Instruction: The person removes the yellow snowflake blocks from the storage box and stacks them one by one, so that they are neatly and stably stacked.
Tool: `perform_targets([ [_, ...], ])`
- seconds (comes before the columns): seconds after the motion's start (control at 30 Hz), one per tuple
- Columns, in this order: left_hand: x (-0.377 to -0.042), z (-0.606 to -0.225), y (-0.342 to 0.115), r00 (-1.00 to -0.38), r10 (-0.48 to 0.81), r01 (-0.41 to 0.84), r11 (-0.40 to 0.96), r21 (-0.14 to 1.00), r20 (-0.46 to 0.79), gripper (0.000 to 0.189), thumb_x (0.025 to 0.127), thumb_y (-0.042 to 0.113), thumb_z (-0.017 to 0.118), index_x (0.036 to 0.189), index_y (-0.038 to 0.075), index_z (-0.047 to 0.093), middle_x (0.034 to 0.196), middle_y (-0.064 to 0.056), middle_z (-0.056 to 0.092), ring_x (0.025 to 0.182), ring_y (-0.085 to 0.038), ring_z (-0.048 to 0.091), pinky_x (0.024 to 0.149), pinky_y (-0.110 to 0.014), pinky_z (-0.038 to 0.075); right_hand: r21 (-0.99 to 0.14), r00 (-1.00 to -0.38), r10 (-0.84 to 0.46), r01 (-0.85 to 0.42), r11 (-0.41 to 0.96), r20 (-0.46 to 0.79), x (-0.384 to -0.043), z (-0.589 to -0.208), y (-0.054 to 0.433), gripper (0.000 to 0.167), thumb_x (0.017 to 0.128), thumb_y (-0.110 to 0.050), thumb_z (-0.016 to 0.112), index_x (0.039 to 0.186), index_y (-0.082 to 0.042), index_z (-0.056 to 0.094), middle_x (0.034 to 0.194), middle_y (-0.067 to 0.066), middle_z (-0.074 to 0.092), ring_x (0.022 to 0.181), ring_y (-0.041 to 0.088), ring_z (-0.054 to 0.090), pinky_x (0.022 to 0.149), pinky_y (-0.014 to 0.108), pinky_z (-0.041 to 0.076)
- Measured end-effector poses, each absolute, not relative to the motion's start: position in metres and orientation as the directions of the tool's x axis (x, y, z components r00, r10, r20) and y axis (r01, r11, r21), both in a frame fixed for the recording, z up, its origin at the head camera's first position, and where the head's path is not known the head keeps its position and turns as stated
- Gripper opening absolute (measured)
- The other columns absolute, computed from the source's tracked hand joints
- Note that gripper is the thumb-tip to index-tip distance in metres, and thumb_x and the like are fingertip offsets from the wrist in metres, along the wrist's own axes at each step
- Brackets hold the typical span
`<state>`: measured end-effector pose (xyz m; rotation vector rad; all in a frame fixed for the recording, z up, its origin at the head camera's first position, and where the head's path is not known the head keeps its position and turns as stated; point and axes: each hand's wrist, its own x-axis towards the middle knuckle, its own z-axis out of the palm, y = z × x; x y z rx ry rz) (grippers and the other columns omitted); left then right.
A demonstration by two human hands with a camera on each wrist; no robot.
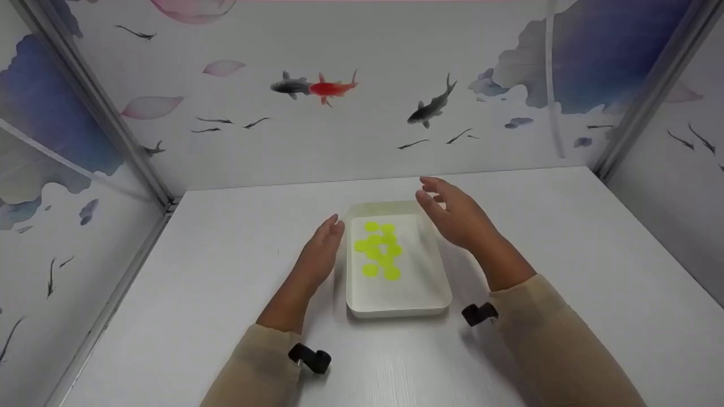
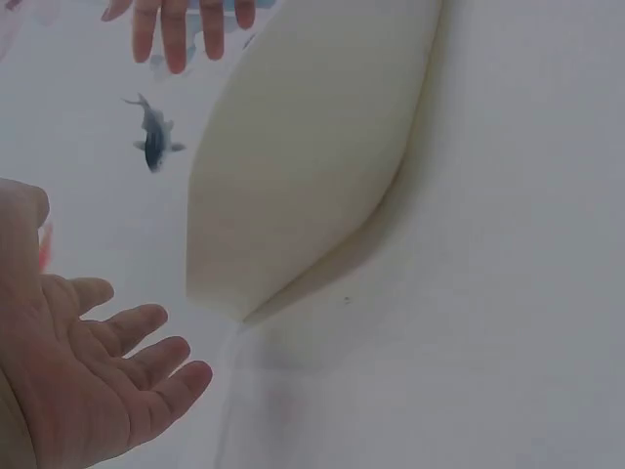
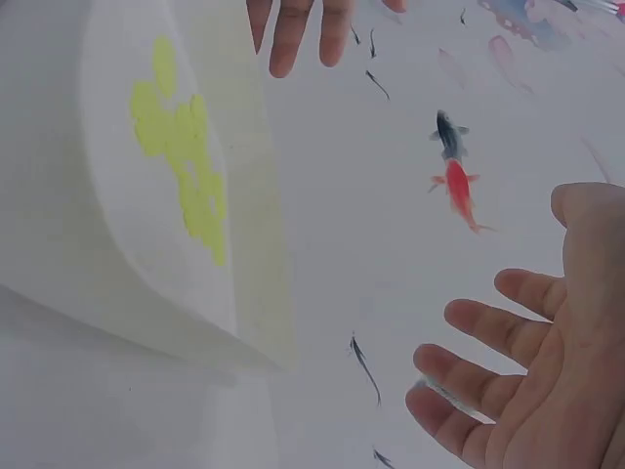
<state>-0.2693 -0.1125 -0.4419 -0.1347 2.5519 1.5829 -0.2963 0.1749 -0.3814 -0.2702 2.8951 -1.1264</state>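
Note:
A shallow white tray (image 1: 421,291) sits on the white table, its long sides running away from me. Inside it, mostly toward the left, lie several flat, round, bright yellow-green discs (image 1: 373,251), some overlapping. My left hand (image 1: 321,249) is beside the tray's left wall, fingers extended and holding nothing. Over near the far right corner, my right hand (image 1: 455,212) is raised with its fingers loosely extended, also holding nothing. The left wrist view shows the left palm (image 2: 83,376) with spread fingers beside the tray's outer wall (image 2: 303,147). In the right wrist view the right palm (image 3: 547,371) faces the tray.
Panels printed with fish and petals enclose the white table (image 1: 226,271) at the back (image 1: 362,141) and on both sides. Metal posts (image 1: 656,90) stand at the rear corners. A small black device (image 1: 310,358) is worn at each cuff.

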Motion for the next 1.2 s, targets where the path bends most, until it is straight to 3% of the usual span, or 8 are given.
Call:
perform_targets([
  [0.27, -0.261, -0.451, -0.122, -0.967, 0.060, -0.223, 0.279, 0.934, -0.249, 0.083, 0.103, 0.079, 0.036, 0.170, 0.030, 0.029, 0.175, 0.000, 0.037, 0.163, -0.028, 0.035, 0.128, -0.051, 0.040, -0.754, -0.978, -0.205, -0.161, 0.637, 0.035, -0.312, -0.379, 0.165, 0.076, 0.105, -0.075, 0.039, 0.166, -0.030, 0.038, 0.166, 0.008, 0.048, 0.156, 0.036, 0.045, 0.125, 0.066, 0.038],
  [0.5, -0.257, -0.456, -0.123, -0.942, 0.072, -0.309, 0.194, 0.931, -0.327, 0.072, 0.106, 0.068, 0.045, 0.168, 0.032, 0.034, 0.173, 0.004, 0.040, 0.162, -0.025, 0.038, 0.130, -0.048, 0.038, -0.824, -0.977, -0.211, -0.105, 0.557, -0.018, -0.332, -0.385, 0.155, 0.078, 0.105, -0.074, 0.042, 0.163, -0.023, 0.042, 0.158, 0.005, 0.058, 0.144, 0.031, 0.058, 0.123, 0.058, 0.045],
  [0.63, -0.259, -0.461, -0.122, -0.940, 0.097, -0.311, 0.157, 0.937, -0.328, 0.067, 0.108, 0.056, 0.052, 0.168, 0.031, 0.035, 0.174, 0.004, 0.038, 0.162, -0.024, 0.038, 0.129, -0.049, 0.038, -0.866, -0.973, -0.223, -0.069, 0.495, -0.050, -0.339, -0.389, 0.150, 0.076, 0.105, -0.072, 0.046, 0.161, -0.020, 0.045, 0.154, 0.008, 0.060, 0.144, 0.034, 0.058, 0.121, 0.057, 0.047],
  [0.87, -0.261, -0.465, -0.119, -0.944, 0.150, -0.276, 0.133, 0.952, -0.295, 0.065, 0.110, 0.034, 0.057, 0.169, 0.025, 0.033, 0.174, 0.004, 0.037, 0.161, -0.021, 0.038, 0.128, -0.049, 0.040, -0.864, -0.966, -0.253, -0.074, 0.497, -0.063, -0.351, -0.402, 0.143, 0.055, 0.109, -0.046, 0.059, 0.157, -0.021, 0.051, 0.147, 0.007, 0.063, 0.135, 0.029, 0.063, 0.117, 0.053, 0.052],
  [1.2, -0.263, -0.470, -0.121, -0.944, 0.178, -0.260, 0.114, 0.959, -0.278, 0.067, 0.107, 0.016, 0.061, 0.168, 0.023, 0.035, 0.172, 0.004, 0.042, 0.156, -0.020, 0.047, 0.126, -0.045, 0.043, -0.866, -0.962, -0.240, -0.011, 0.501, -0.127, -0.369, -0.419, 0.129, 0.050, 0.106, -0.035, 0.068, 0.153, -0.020, 0.057, 0.142, 0.008, 0.066, 0.130, 0.030, 0.065, 0.114, 0.050, 0.055],
])
